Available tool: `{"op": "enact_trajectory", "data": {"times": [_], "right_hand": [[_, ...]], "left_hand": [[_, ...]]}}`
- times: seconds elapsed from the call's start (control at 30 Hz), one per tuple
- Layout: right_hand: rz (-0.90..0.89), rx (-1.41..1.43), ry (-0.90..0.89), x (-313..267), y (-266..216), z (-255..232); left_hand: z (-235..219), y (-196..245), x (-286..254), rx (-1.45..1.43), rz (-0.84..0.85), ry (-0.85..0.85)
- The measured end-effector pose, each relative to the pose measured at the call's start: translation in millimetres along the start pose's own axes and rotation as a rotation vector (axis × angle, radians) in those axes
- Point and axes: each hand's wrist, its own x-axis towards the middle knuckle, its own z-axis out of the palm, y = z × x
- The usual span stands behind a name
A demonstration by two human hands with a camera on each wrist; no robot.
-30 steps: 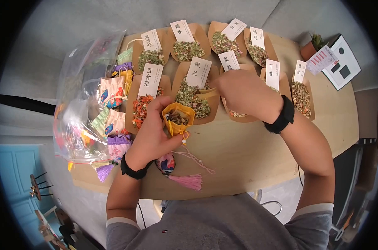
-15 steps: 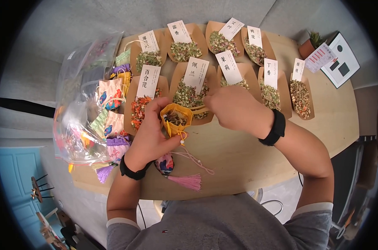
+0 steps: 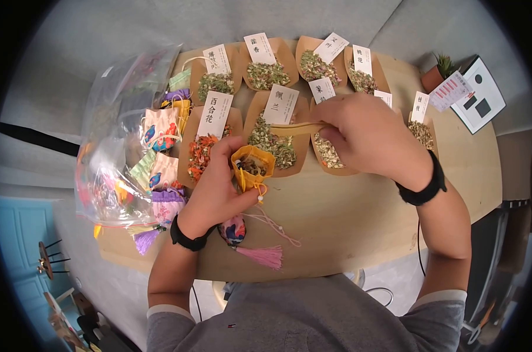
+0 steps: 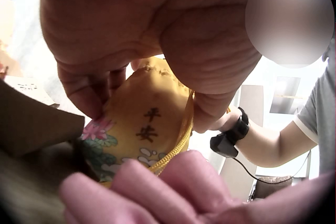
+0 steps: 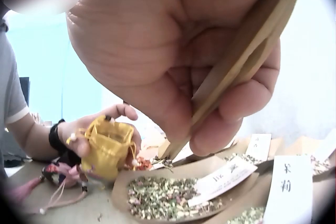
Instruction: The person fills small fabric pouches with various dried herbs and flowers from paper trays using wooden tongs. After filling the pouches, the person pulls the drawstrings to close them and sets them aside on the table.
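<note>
My left hand (image 3: 216,188) grips a yellow drawstring pouch (image 4: 142,124) upright, its mouth spread wide and dried herbs showing inside. Lotus print and two dark characters decorate its side. My right hand (image 3: 365,138) pinches wooden tweezers (image 5: 226,74) between thumb and fingers. Their tips, with a few herb bits at them, hover over a brown paper tray (image 3: 302,141) of greenish dried herbs, to the right of the pouch. A white label card (image 3: 280,104) stands in that tray. Below the left hand lies a patterned sachet (image 3: 233,230) with a pink tassel.
More paper trays of dried herbs with label cards stand in two rows, one with orange petals (image 3: 201,154). At left, a clear plastic bag (image 3: 113,146) lies beside several small pouches (image 3: 160,128). A potted plant (image 3: 435,76) and white board (image 3: 483,97) stand back right.
The right hand first came left and nearer, bringing the tweezers beside the pouch mouth, then went back right and away over the herb tray. The left hand keeps holding the pouch in place.
</note>
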Motion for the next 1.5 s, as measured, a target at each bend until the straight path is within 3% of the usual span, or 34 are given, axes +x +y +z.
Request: {"op": "enact_trajectory", "data": {"times": [0.13,0.2,0.33,0.4,0.63,0.8,0.83,0.9,1.03,1.2,1.43,1.5], "right_hand": [[-0.090,0.059,0.054,-2,-16,-6],[-0.122,0.063,-0.031,-3,-20,1],[-0.115,0.024,0.033,3,-5,5],[0.046,-0.105,-0.182,3,1,12],[0.042,-0.123,-0.273,4,1,53],[-0.076,-0.109,-0.300,3,-4,62],[-0.077,-0.109,-0.300,1,-4,68],[-0.115,-0.049,-0.081,-3,-2,83],[-0.068,-0.082,-0.214,-1,-4,74],[-0.066,-0.101,-0.037,-4,1,49],[-0.026,-0.093,0.004,-1,-13,-2],[-0.130,0.004,0.014,-4,-22,-4]], "left_hand": [[1,-1,1,0.021,0.023,-0.007],[1,2,1,-0.021,-0.032,-0.002],[0,-3,-1,-0.021,-0.032,0.000],[-1,4,1,0.013,-0.015,-0.004],[0,-1,0,0.002,-0.021,-0.007],[1,-1,0,-0.017,-0.020,-0.004],[1,-2,-1,-0.017,-0.021,-0.003],[1,-2,-1,-0.019,-0.017,-0.010],[1,-3,-1,-0.019,-0.016,-0.013],[0,-2,-1,-0.037,-0.021,-0.020],[0,-2,-1,-0.056,-0.044,-0.032],[0,-3,-1,-0.016,-0.020,-0.019]]}}
